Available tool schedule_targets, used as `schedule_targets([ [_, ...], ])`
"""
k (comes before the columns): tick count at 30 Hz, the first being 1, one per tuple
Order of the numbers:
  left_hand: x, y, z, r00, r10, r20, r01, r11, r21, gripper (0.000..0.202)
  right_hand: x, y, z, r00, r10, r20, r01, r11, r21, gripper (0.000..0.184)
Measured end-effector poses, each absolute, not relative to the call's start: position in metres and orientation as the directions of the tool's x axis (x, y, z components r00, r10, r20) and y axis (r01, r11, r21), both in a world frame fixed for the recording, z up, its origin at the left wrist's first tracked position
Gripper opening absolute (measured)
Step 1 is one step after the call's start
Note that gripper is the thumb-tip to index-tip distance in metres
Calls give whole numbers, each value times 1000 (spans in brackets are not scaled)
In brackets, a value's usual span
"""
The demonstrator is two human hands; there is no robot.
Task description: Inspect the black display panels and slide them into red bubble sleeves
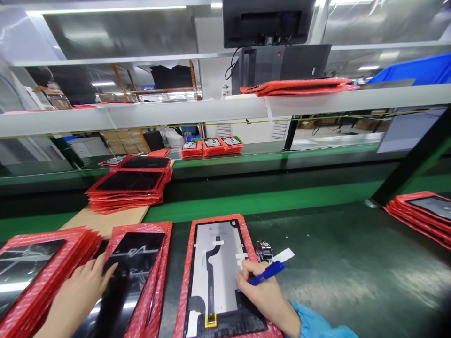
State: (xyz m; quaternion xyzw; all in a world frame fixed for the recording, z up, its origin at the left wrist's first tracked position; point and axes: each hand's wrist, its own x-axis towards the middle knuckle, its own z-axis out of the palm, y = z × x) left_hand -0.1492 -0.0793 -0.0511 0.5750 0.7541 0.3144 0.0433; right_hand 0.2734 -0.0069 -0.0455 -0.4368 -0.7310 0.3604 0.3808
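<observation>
My right hand is closed round a blue marker pen, its tip low by the right part of a display panel. That panel lies back side up on red bubble wrap, showing a grey backing, a dark ribbon cable and a yellow-edged connector. My left hand is open, fingers apart, over the left edge of a glossy black screen. This screen lies on red bubble wrap too; whether the fingertips press on it I cannot tell. A small metallic object and a white strip lie beyond my right hand.
Red-wrapped screens are stacked at the left, on a wooden board behind, and at the right edge. More wrapped panels sit farther back. A shelf rail crosses above the green bench, carrying a monitor. A dark post slants at the right.
</observation>
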Motion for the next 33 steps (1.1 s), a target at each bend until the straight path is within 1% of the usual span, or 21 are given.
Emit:
schedule_targets([
  [1, -136, -76, -48, -326, 903, 280, 842, 143, 520, 41, 273, -7, -45, -337, 909, 246, 364, 367, -856, 33],
  [3, -102, -69, -41, -367, 897, 246, 808, 176, 563, 44, 273, -8, -46, -342, 905, 252, 361, 375, -854, 33],
  [4, -83, -67, -37, -370, 918, 142, 712, 182, 678, 44, 273, -8, -46, -339, 906, 254, 359, 374, -855, 32],
  [5, -64, -65, -34, -383, 920, 87, 590, 171, 789, 41, 273, -8, -46, -333, 908, 255, 355, 371, -858, 32],
  [6, -45, -64, -30, -320, 947, -1, 451, 153, 879, 40, 273, -8, -47, -325, 911, 255, 349, 366, -863, 32],
  [7, -28, -63, -27, -258, 962, -85, 303, 164, 939, 41, 273, -8, -48, -315, 915, 254, 341, 358, -869, 33],
  [8, -14, -62, -24, -201, 964, -176, 149, 208, 967, 43, 273, -8, -49, -304, 919, 250, 331, 348, -877, 33],
  [9, -1, -61, -21, -148, 956, -254, 14, 259, 966, 45, 273, -7, -49, -292, 925, 244, 317, 334, -888, 34],
  [11, 16, -57, -18, -101, 940, -327, -111, 316, 942, 47, 273, -6, -50, -270, 937, 222, 275, 296, -915, 35],
  [14, 25, -51, -17, -91, 909, -406, -191, 385, 903, 42, 274, -3, -52, -241, 955, 175, 179, 221, -959, 37],
  [17, 26, -44, -14, -72, 874, -480, -248, 451, 857, 37, 274, -1, -54, -241, 963, 122, 64, 141, -988, 44],
  [20, 30, -36, -7, -37, 864, -502, -261, 477, 839, 36, 273, 1, -56, -277, 959, 58, -55, 44, -997, 52],
  [23, 45, -27, -3, 50, 875, -482, -243, 479, 844, 35, 272, 2, -57, -320, 947, 24, -152, -26, -988, 54],
  [25, 59, -22, -5, 84, 888, -452, -243, 458, 855, 34, 272, 2, -58, -346, 937, 40, -191, -29, -981, 51],
  [28, 75, -20, -10, 40, 915, -402, -267, 397, 878, 37, 279, 2, -58, -372, 926, 72, -225, -14, -974, 52],
  [30, 79, -23, -12, 1, 926, -376, -282, 361, 889, 44, 288, 1, -58, -344, 935, 85, -252, -5, -968, 54],
  [33, 78, -30, -7, -37, 939, -341, -294, 316, 902, 56, 306, 0, -52, -217, 971, 104, -315, 31, -949, 52],
])
